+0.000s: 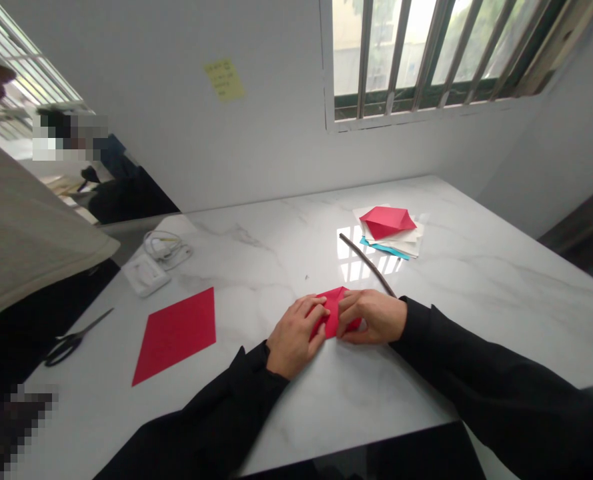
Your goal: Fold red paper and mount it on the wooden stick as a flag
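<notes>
A small folded red paper [335,308] lies on the white marble table [286,267] in front of me. My left hand [296,337] rests on its left side, fingers bent and pressing the paper down. My right hand [371,317] covers its right side, fingertips pinched onto the fold. Both arms are in black sleeves. Most of the paper is hidden under the fingers.
A flat red sheet [176,333] lies to the left, black scissors [71,341] beyond it near the edge. A white cable and adapter [156,260] sit further back. A paper stack topped by a folded red piece [389,223] and a thin dark stick [366,263] lie behind my right hand. Another person stands at left.
</notes>
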`<control>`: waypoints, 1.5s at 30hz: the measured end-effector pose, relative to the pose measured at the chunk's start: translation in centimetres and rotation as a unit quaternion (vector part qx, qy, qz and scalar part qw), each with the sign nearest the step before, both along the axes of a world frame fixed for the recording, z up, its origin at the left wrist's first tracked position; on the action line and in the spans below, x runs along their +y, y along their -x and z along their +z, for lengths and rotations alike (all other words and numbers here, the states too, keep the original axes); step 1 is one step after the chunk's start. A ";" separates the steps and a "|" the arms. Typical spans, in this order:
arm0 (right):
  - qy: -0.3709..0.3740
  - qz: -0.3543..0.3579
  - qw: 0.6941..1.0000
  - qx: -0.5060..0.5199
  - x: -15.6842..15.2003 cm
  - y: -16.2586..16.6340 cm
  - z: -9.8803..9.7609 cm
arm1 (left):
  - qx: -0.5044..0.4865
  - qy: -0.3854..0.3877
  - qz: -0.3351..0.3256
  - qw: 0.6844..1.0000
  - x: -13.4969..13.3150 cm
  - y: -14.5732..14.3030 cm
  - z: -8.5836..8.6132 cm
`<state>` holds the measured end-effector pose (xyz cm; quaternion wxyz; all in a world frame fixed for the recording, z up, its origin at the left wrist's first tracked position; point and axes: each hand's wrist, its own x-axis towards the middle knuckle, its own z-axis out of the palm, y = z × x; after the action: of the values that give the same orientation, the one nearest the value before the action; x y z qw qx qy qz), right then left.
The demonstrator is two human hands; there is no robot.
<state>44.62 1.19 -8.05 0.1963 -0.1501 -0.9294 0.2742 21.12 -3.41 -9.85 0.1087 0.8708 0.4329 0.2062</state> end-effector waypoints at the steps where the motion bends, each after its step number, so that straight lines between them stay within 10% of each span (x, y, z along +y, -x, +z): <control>1: 0.000 0.012 1.000 0.016 -0.2 0.4 -0.3 | 0.004 0.001 0.001 1.000 0.0 0.0 0.0; 17: -0.010 -0.025 0.999 -0.030 0.9 -0.9 0.4 | -0.007 0.051 -0.048 0.998 0.1 0.8 1.0; 24: -0.030 -0.154 0.987 0.032 1.5 -0.8 -1.2 | -0.025 0.061 -0.087 0.994 0.4 1.3 1.5; 45: 0.007 -0.108 0.994 -0.004 -0.2 0.1 -0.3 | -0.012 -0.044 0.002 0.999 1.3 2.1 0.4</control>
<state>44.48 0.96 -8.31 0.2196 -0.2522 -0.9067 0.2569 19.06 -2.12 -9.45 0.0753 0.8713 0.4237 0.2360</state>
